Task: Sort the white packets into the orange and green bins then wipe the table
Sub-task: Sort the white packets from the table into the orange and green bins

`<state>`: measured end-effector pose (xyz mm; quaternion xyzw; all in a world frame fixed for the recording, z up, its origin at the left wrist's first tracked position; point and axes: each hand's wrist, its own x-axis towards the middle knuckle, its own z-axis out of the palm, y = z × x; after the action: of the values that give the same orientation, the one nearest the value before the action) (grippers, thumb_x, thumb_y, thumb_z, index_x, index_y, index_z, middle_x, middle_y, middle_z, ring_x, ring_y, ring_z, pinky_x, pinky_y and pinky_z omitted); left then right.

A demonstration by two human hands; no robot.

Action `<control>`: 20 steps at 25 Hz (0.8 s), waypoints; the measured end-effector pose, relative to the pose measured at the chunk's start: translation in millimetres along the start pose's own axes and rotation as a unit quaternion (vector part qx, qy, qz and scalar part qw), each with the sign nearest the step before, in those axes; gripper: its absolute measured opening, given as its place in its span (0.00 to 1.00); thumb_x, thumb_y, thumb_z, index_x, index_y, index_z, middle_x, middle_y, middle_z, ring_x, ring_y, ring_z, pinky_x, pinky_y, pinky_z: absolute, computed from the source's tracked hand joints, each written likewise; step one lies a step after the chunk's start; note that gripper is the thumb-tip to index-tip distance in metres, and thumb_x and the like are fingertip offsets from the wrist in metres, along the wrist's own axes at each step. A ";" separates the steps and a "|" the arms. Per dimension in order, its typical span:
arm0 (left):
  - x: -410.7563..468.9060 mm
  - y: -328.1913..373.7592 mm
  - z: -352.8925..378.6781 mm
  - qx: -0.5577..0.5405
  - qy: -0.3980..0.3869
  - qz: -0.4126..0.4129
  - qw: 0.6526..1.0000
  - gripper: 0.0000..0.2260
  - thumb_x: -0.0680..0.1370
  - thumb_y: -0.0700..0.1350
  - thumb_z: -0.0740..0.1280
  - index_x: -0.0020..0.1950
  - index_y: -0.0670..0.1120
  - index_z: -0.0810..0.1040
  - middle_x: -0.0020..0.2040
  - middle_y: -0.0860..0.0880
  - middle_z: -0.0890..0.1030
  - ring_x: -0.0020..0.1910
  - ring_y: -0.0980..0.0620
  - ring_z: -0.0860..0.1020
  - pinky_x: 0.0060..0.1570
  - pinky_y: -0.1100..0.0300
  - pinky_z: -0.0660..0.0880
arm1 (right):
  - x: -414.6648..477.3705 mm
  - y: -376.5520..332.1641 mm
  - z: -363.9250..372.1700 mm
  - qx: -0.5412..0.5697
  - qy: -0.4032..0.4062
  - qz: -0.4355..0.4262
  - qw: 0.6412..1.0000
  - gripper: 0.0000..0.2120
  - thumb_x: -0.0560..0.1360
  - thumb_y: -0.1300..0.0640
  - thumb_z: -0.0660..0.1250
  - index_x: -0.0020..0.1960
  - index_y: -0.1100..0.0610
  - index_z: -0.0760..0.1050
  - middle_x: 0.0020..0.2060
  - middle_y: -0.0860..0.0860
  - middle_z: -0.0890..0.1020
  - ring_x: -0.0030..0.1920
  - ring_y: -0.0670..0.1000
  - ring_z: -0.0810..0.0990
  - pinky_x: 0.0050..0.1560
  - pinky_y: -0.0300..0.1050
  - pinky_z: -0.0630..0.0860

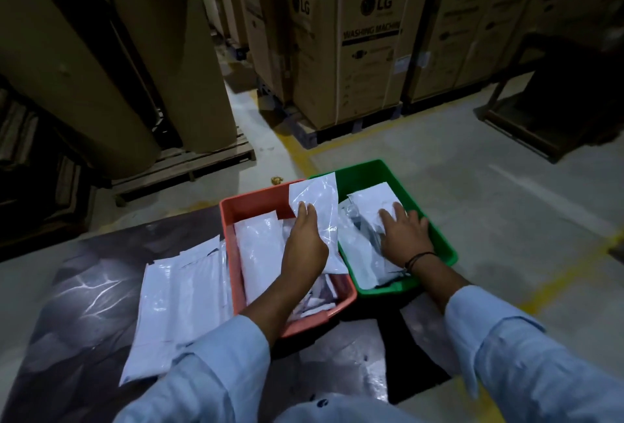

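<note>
Left hand (pixel 304 243): white packet (pixel 315 196) is being gripped over orange bin (pixel 250 205).
Right hand (pixel 403 233): being pressed flat onto packets (pixel 368 199) in green bin (pixel 442 247).

Two bins are counted: one orange bin (pixel 236 206) and one green bin (pixel 442 247). Two hands are seen, a left hand (pixel 304 240) and a right hand (pixel 403 233), and one packet (pixel 315 196) is held up; the stack (pixel 179 304) cannot be counted. Two rolls (pixel 67 68) and at least three cartons (pixel 368 51) are seen behind.
</note>
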<state>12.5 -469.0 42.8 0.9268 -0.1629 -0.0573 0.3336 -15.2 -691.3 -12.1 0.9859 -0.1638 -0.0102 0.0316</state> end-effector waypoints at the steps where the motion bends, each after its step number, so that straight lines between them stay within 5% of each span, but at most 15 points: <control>1: 2.5 5.6 5.1 0.006 0.000 -0.005 1.000 0.35 0.75 0.26 0.56 0.81 0.41 0.56 0.83 0.45 0.50 0.76 0.43 0.64 0.56 0.65 0.67 | 3.0 5.2 3.5 -0.021 -0.007 -0.010 1.000 0.27 0.76 0.46 0.60 0.73 0.51 0.63 0.75 0.59 0.61 0.64 0.63 0.68 0.63 0.57 0.64; 9: 23.4 30.3 36.7 0.034 0.002 -0.060 0.998 0.34 0.76 0.27 0.58 0.81 0.41 0.54 0.83 0.44 0.48 0.77 0.41 0.63 0.49 0.62 0.69 | 30.4 14.6 30.5 -0.058 -0.079 -0.117 0.988 0.30 0.79 0.44 0.56 0.78 0.54 0.55 0.78 0.58 0.57 0.72 0.64 0.62 0.68 0.62 0.60; 15: 35.7 38.5 52.0 0.044 0.008 -0.072 0.996 0.34 0.75 0.27 0.59 0.81 0.41 0.54 0.83 0.44 0.48 0.75 0.40 0.66 0.47 0.62 0.68 | 40.8 16.2 40.2 -0.011 -0.115 -0.117 0.986 0.33 0.80 0.38 0.50 0.79 0.54 0.53 0.79 0.56 0.54 0.74 0.63 0.59 0.69 0.63 0.55; 17: 40.3 42.6 55.6 0.048 0.010 -0.067 0.997 0.35 0.75 0.27 0.59 0.81 0.41 0.54 0.83 0.44 0.47 0.75 0.39 0.65 0.48 0.61 0.70 | 44.0 16.7 36.9 0.006 -0.113 -0.119 0.986 0.32 0.80 0.37 0.50 0.77 0.54 0.58 0.78 0.57 0.59 0.73 0.63 0.60 0.68 0.63 0.56; 20: 46.1 54.8 65.0 0.046 -0.003 -0.056 0.997 0.36 0.75 0.27 0.59 0.81 0.40 0.52 0.83 0.42 0.46 0.78 0.39 0.61 0.56 0.58 0.72 | 52.7 29.3 22.3 0.014 0.006 -0.146 0.989 0.23 0.79 0.41 0.52 0.64 0.52 0.74 0.66 0.55 0.74 0.65 0.60 0.68 0.58 0.57 0.63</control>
<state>27.4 -563.3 27.8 0.9486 -0.1142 -0.0712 0.2866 24.6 -737.3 -32.9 0.9997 -0.0179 -0.0064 0.0171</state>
